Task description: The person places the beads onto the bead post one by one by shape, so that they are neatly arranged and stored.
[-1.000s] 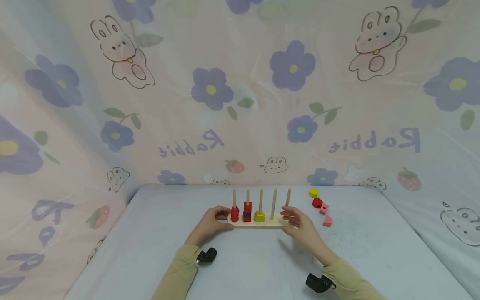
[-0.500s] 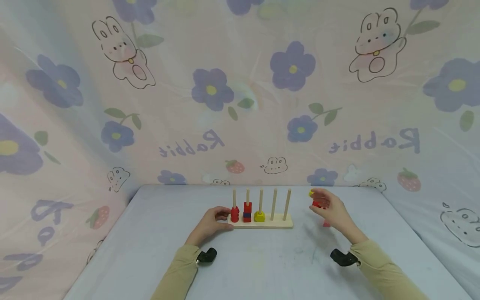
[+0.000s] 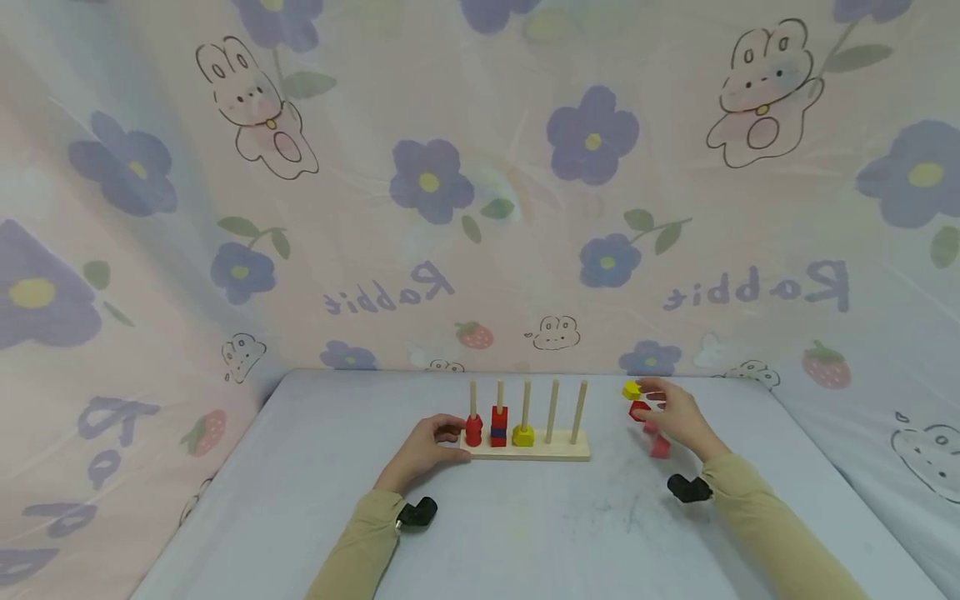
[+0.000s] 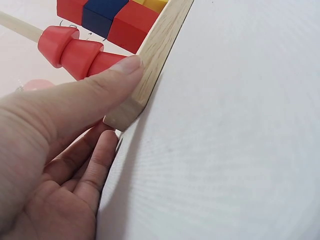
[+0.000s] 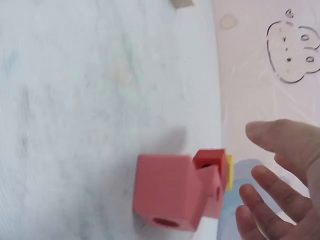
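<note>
The left hand (image 3: 423,450) grips the left end of a wooden board (image 3: 555,452) with five upright pegs; in the left wrist view its thumb lies on the board's edge (image 4: 165,45). Stacked red pieces (image 3: 473,431) fill the first peg's lower part, red and dark blue blocks (image 3: 498,427) the second, a yellow piece (image 3: 522,436) the third. The right hand (image 3: 678,417) hovers with parted fingers by loose red (image 3: 640,410), yellow (image 3: 632,390) and pink blocks (image 3: 660,447). In the right wrist view, the hand (image 5: 290,170) holds nothing beside the pink block (image 5: 162,185).
The white table (image 3: 525,533) ends at the back against a hanging cloth (image 3: 510,267) printed with rabbits and flowers. The last two pegs (image 3: 579,412) on the right of the board are bare. Black wrist devices (image 3: 417,512) are on both sleeves.
The right hand has left the board's right end and moved right to the loose blocks, where it has since shifted slightly. The left hand keeps its hold on the board.
</note>
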Tool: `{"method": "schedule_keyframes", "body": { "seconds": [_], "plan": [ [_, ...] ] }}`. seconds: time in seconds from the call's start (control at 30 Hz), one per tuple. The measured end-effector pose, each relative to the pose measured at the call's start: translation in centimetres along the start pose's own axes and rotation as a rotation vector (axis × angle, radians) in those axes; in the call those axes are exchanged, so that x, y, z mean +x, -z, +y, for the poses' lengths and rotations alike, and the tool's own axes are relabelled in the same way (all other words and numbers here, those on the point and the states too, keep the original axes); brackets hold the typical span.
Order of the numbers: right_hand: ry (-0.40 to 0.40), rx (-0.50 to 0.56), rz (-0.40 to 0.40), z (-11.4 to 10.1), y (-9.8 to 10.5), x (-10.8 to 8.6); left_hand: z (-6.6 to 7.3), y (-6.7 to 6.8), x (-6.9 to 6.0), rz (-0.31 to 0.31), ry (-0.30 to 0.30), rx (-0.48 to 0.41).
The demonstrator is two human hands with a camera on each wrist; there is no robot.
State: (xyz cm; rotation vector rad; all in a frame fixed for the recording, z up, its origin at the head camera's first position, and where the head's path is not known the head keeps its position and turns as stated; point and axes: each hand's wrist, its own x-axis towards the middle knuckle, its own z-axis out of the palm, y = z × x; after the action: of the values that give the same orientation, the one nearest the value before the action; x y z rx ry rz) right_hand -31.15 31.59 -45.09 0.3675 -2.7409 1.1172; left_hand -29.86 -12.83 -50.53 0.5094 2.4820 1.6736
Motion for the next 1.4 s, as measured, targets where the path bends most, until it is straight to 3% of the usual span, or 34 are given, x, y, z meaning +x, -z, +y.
{"method": "schedule_keyframes", "body": {
  "seconds": [0.4,0.93,1.07,1.4],
  "plan": [
    [-0.13,-0.062,-0.093,2.1,0.1,0.7,0.2,0.2,0.1,-0.006,-0.01,0.017],
    [-0.094,-0.111,-0.081,1.0,-0.3,0.9,0.1,0.1,0.1,-0.014,0.01,0.014],
    [-0.105,-0.096,-0.101,0.8,-0.4,0.8,0.1,0.1,0.1,-0.015,0.013,0.013],
    [-0.047,-0.001,-0.117,1.0,-1.0,1.1,0.0,0.2,-0.1,-0.012,0.015,0.007]
  ]
}}
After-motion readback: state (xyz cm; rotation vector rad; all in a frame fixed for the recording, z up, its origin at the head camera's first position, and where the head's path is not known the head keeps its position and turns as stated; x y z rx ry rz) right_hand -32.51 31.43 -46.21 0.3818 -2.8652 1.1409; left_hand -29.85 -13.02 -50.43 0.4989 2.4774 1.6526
